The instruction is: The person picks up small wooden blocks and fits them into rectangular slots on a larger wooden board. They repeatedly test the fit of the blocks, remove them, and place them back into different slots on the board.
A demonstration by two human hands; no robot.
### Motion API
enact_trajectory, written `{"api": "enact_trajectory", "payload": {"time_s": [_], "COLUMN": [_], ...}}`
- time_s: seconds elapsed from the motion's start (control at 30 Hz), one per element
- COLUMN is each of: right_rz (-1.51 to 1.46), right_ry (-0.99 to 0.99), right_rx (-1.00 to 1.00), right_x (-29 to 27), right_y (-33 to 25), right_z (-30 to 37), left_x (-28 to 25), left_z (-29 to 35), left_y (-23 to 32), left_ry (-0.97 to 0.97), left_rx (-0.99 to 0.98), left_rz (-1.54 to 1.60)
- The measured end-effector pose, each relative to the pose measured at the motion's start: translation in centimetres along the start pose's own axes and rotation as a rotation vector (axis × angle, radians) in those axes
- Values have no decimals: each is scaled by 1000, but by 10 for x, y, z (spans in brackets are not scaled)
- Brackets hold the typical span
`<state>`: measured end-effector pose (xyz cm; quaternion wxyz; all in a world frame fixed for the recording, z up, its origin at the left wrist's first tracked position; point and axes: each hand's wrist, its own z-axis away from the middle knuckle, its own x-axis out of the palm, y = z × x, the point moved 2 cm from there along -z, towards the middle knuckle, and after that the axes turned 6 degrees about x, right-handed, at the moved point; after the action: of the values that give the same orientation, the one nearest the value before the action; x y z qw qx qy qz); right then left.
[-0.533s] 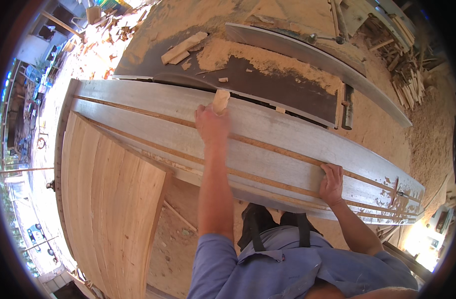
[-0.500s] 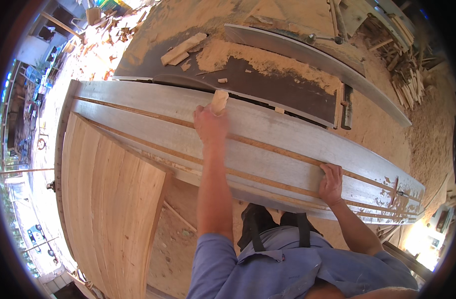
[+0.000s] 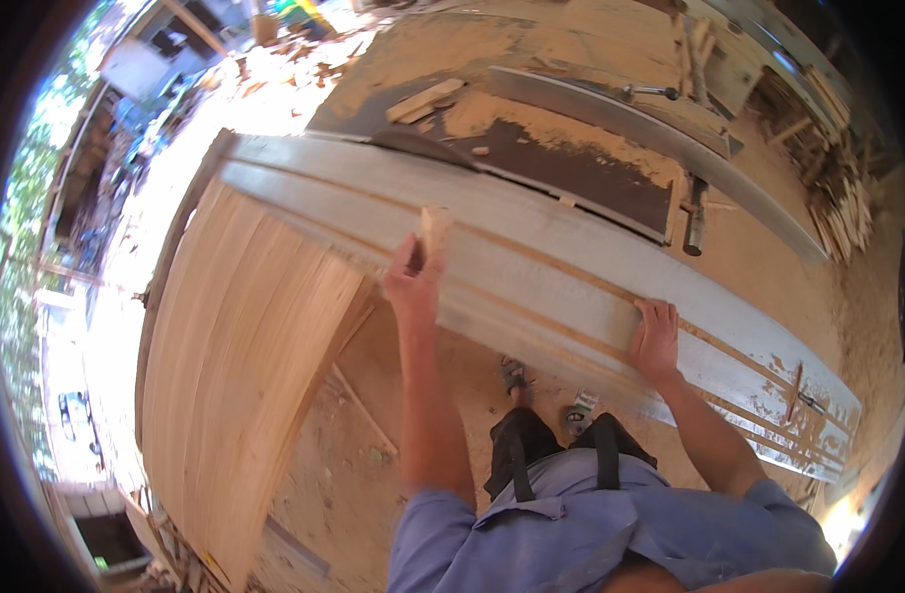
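Observation:
A small pale wood block stands up from my left hand, whose fingers and thumb are closed around its lower end. This hand is over the near side of the long grey metal saw table, apart from the dark circular saw blade beyond it. My right hand rests on the table's surface further right, near a sawdust-filled groove, fingers lying on the metal with nothing in them. The left hand and block are slightly blurred.
Wide wooden boards lie against the table's left end. Behind the blade, offcuts and sawdust cover the dark bed, beside a long metal fence. Thin wood strips are heaped at the far right. My feet are on the dusty ground below.
My left hand has drawn back toward me from beside the blade, bringing the block with it. My right hand stays on the table. The view has shifted, and my feet now show.

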<state>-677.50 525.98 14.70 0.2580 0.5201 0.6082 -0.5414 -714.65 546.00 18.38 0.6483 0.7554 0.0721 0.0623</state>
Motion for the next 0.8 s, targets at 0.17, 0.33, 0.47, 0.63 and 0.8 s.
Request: {"api": "enact_trajectory", "payload": {"time_s": [0.17, 0.33, 0.47, 0.63, 0.8], "right_rz": [-114, -840, -1395, -1386, -1050], "right_ry": [77, -467, -1415, -1904, -2306], "right_rx": [-87, -71, 227, 403, 541], "right_x": [16, -15, -51, -38, -29], "right_y": [0, -153, -272, -346, -441], "right_z": [14, 110, 211, 359, 535], "left_x": [-44, -105, -165, -274, -415], "left_z": [159, 303, 407, 551, 716], "left_y": [79, 106, 127, 134, 116], "left_ry": [36, 93, 146, 473, 862], "left_rx": [53, 7, 30, 86, 112], "left_rz": [439, 630, 758, 772, 799]}}
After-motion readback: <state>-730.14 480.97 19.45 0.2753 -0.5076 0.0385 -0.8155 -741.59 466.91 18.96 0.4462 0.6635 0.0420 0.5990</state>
